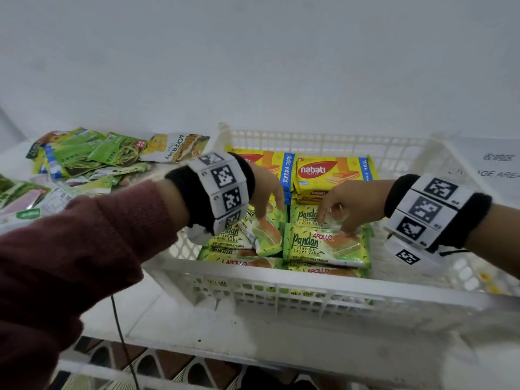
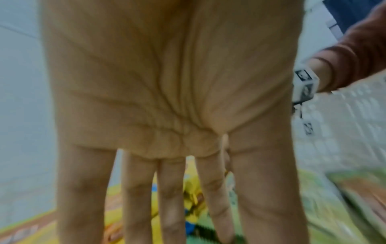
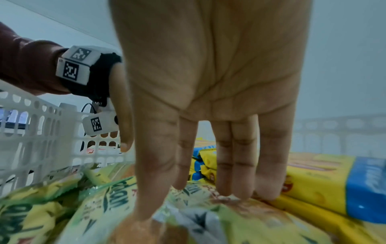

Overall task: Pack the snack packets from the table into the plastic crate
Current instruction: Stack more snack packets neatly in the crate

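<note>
A white plastic crate (image 1: 309, 282) stands on the white table. Yellow nabati wafer packets (image 1: 329, 173) fill its back row and green Pandan layer cake packets (image 1: 323, 246) its front. My left hand (image 1: 270, 212) reaches into the crate with straight fingers and holds nothing. Its tips point down at a tilted Pandan packet (image 1: 267, 237). The left wrist view shows the flat palm and spread fingers (image 2: 171, 206). My right hand (image 1: 334, 220) presses its straight fingertips (image 3: 240, 189) on a Pandan packet (image 3: 208, 214). More loose snack packets (image 1: 92, 161) lie heaped on the table at the left.
A jackfruit chips packet (image 1: 174, 146) lies at the near edge of the heap, beside the crate's left back corner. A printed paper label (image 1: 495, 167) lies right of the crate. A thin dark cable (image 1: 121, 333) hangs over the table's front edge. A pale wall stands behind.
</note>
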### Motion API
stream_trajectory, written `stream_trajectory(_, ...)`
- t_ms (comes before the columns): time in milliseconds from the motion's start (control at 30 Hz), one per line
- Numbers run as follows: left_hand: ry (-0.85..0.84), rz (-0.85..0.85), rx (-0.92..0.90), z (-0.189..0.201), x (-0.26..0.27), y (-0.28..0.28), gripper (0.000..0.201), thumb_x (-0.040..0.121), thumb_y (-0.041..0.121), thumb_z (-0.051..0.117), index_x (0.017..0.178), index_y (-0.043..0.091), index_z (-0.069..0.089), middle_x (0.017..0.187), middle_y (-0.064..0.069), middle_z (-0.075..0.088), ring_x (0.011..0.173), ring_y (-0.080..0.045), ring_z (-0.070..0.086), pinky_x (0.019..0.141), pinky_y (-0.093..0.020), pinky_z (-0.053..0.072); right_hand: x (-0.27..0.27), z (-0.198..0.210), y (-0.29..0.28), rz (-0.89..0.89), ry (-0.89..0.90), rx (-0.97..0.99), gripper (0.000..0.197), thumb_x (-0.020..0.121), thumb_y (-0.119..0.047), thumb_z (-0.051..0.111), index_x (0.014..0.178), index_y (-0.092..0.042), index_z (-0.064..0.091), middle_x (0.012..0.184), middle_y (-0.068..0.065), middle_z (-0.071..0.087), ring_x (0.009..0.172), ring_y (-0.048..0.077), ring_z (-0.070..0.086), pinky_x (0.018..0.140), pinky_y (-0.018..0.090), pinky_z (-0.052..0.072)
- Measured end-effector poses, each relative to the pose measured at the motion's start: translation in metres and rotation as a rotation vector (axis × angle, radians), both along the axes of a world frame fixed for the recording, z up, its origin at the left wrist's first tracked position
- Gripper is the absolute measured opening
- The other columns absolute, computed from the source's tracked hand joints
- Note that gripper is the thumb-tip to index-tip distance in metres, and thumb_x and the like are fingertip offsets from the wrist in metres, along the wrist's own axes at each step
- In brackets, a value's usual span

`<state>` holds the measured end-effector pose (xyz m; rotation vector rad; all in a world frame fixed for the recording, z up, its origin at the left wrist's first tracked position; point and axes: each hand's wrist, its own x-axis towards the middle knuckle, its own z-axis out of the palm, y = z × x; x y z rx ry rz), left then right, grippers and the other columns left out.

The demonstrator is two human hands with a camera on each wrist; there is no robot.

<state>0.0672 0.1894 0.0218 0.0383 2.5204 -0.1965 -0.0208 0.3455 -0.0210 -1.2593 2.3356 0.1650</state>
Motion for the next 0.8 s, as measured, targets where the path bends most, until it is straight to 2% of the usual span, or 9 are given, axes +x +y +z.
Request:
stream_trajectory(100,-0.092,-0.086,-0.098,-0.021,-0.001,0.006,0.058,0.088,0.010,0.060,0.141,0.020,0.038,0.148,-0.002,0.034,0.136,-0.020,0.032,0.106,-0.033,0.030,0.002,-0.002,0.005,0.033,0.039,0.036,0.056,0.075,-0.014,0.071,0.127,-0.029,0.055,0.089,-0.012,0.050,0.080,0.007,0.049,0.067,0.019,0.040)
stream_trajectory(167,-0.075,-0.089,-0.158,-0.029,-0.003,0.005,0.052,0.089,0.014,0.058,0.138,0.013,0.042,0.142,-0.007,0.040,0.126,-0.023,0.041,0.096,-0.031,0.039,0.002,-0.004,0.008,0.046,0.078,0.070,0.059,0.079,-0.015,0.067,0.133,-0.030,0.048,0.082,-0.017,0.034,0.076,0.003,0.041,0.060,0.013,0.034)
stream_trajectory(267,-0.070,-0.081,-0.241,-0.037,-0.005,0.003,0.030,0.092,0.022,0.054,0.117,0.005,0.052,0.107,-0.008,0.049,0.091,-0.020,0.040,0.062,-0.023,0.036,0.004,-0.008,0.012,0.041,0.117,0.110,0.063,0.083,-0.022,0.065,0.139,-0.034,0.039,0.105,-0.002,0.039,0.100,0.018,0.047,0.083,0.023,0.045)
stream_trajectory(333,-0.091,-0.069,-0.294,-0.042,-0.008,-0.001,0.025,0.093,0.018,0.052,0.116,0.008,0.054,0.100,-0.004,0.042,0.088,-0.018,0.037,0.070,-0.022,0.033,0.007,-0.009,0.013,0.034,0.127,0.125,0.063,0.085,-0.028,0.063,0.141,-0.034,0.035,0.123,0.006,0.038,0.111,0.023,0.046,0.097,0.032,0.044)
stream_trajectory(400,-0.096,-0.043,-0.295,-0.048,-0.012,-0.004,0.010,0.095,0.012,0.047,0.088,0.009,0.054,0.083,-0.005,0.042,0.073,-0.018,0.039,0.059,-0.014,0.036,0.010,-0.010,0.013,0.040,0.133,0.138,0.062,0.087,-0.030,0.059,0.142,-0.034,0.032,0.128,0.007,0.035,0.115,0.024,0.044,0.100,0.034,0.042)
stream_trajectory(500,-0.058,-0.017,-0.230,-0.050,-0.015,-0.009,0.038,0.094,0.011,0.047,0.060,0.017,0.033,0.062,0.001,0.031,0.055,-0.011,0.032,0.050,-0.013,0.036,0.014,-0.009,0.013,0.044,0.140,0.140,0.062,0.088,-0.031,0.058,0.144,-0.032,0.029,0.126,0.008,0.034,0.115,0.023,0.042,0.099,0.032,0.042)
stream_trajectory(633,-0.043,-0.006,-0.188,-0.042,-0.009,-0.004,0.019,0.088,0.026,0.059,0.092,0.012,0.048,0.091,-0.006,0.046,0.084,-0.022,0.042,0.063,-0.023,0.036,0.016,-0.003,0.016,0.023,0.128,0.050,0.065,0.087,-0.028,0.060,0.144,-0.032,0.027,0.133,0.005,0.033,0.119,0.020,0.041,0.100,0.033,0.041)
stream_trajectory(733,-0.024,-0.039,-0.168,-0.042,-0.008,-0.001,0.063,0.081,0.025,0.069,0.133,0.008,0.038,0.129,-0.011,0.045,0.114,-0.028,0.049,0.085,-0.032,0.044,0.018,-0.003,0.015,0.065,0.110,0.016,0.065,0.092,-0.021,0.053,0.146,-0.035,0.019,0.151,0.000,0.017,0.137,0.021,0.026,0.110,0.035,0.031)
stream_trajectory(800,-0.012,-0.036,-0.211,-0.046,-0.005,0.000,0.080,0.079,0.030,0.071,0.142,0.010,0.026,0.140,-0.012,0.035,0.123,-0.029,0.044,0.093,-0.037,0.043,0.022,-0.007,0.011,0.071,0.093,0.074,0.066,0.095,-0.024,0.048,0.147,-0.036,0.009,0.157,0.000,0.001,0.144,0.022,0.012,0.115,0.041,0.023)
